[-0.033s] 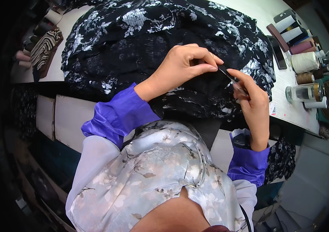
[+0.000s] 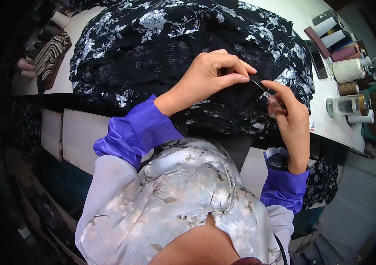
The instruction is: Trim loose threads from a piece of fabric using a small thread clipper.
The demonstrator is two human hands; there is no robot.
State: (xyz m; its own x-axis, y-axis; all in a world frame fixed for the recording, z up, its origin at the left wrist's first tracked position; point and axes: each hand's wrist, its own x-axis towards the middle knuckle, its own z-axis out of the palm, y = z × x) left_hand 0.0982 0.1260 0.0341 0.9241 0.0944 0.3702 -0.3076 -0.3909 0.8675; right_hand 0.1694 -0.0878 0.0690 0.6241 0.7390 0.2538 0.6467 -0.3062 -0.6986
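Observation:
A large heap of black fabric with a silvery floral print [image 2: 152,22] lies across the white table before me. Over its middle, my left hand [image 2: 216,73] is closed in a pinch, thumb against forefinger. Whatever sits between those fingertips is too small to make out. Just to the right, my right hand [image 2: 289,112] grips small thread snips [image 2: 268,93], partly hidden by its fingers. Their thin metal tip points up and left, close to the left fingertips. Purple sleeve covers [image 2: 137,128] wrap both my forearms.
Along the table's right side stand thread spools [image 2: 347,70], a dark phone [image 2: 316,59] and a glass jar [image 2: 347,106] with a gold lid. A striped cloth [image 2: 51,55] and more spools [image 2: 26,66] lie at the left. The white table's [image 2: 342,130] front edge runs below the fabric.
My right hand with the snips has shifted very slightly to the right and down. The left hand keeps its pinch almost in place.

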